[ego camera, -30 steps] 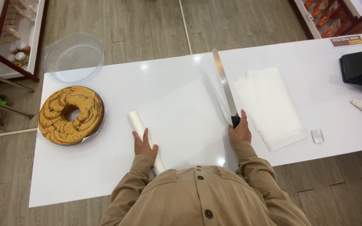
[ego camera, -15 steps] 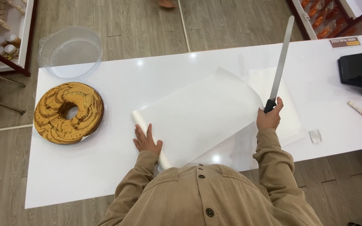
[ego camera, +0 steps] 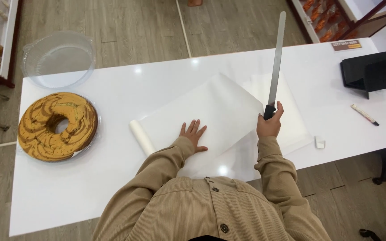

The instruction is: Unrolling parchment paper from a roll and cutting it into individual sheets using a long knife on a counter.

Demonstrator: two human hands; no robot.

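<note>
My left hand (ego camera: 193, 135) lies flat, fingers spread, on an unrolled sheet of white baking paper (ego camera: 211, 111) in the middle of the white table (ego camera: 112, 178). The paper's roll (ego camera: 141, 136) sits at the sheet's left end. My right hand (ego camera: 270, 124) grips the black handle of a long knife (ego camera: 276, 58), its blade raised and pointing away from me past the sheet's right edge. A second flat white sheet (ego camera: 293, 116) lies under and to the right of that hand.
A marbled ring cake (ego camera: 57, 125) sits at the table's left end, with a clear plastic dome lid (ego camera: 58, 59) behind it. At the right are a black stand (ego camera: 371, 71), a pen (ego camera: 364, 114) and a small clear object (ego camera: 319, 142).
My right hand has lifted the knife off the paper and swung it to the right, blade up. My left hand has slid from the roll onto the sheet, which has unrolled wider.
</note>
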